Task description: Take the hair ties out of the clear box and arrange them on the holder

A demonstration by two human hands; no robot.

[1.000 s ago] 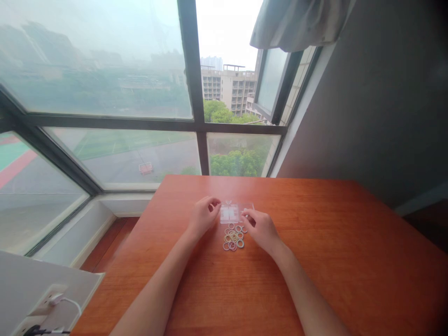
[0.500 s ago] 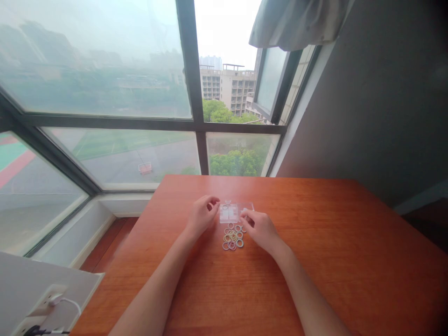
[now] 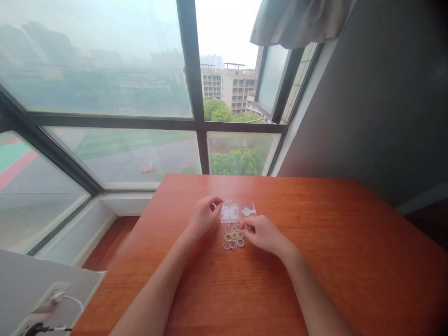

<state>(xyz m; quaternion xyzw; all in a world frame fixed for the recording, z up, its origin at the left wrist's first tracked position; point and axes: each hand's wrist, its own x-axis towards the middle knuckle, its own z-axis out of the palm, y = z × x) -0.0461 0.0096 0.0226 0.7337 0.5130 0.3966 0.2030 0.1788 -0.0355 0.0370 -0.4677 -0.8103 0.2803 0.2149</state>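
center of the frame: a clear, boxy plastic case (image 3: 230, 218) lies unfolded on the glossy, grained wooden table (image 3: 210, 289). the left hand (image 3: 206, 216) curls at its left edge; round pale rings (image 3: 233, 236) heap just below. the right hand (image 3: 265, 232) bends over their upper right side. whether either hand pinches anything, i can't tell.

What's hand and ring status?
Left hand at left edge of clear plastic box. Right hand by loose rings, nearside of box. No obstruction visible.
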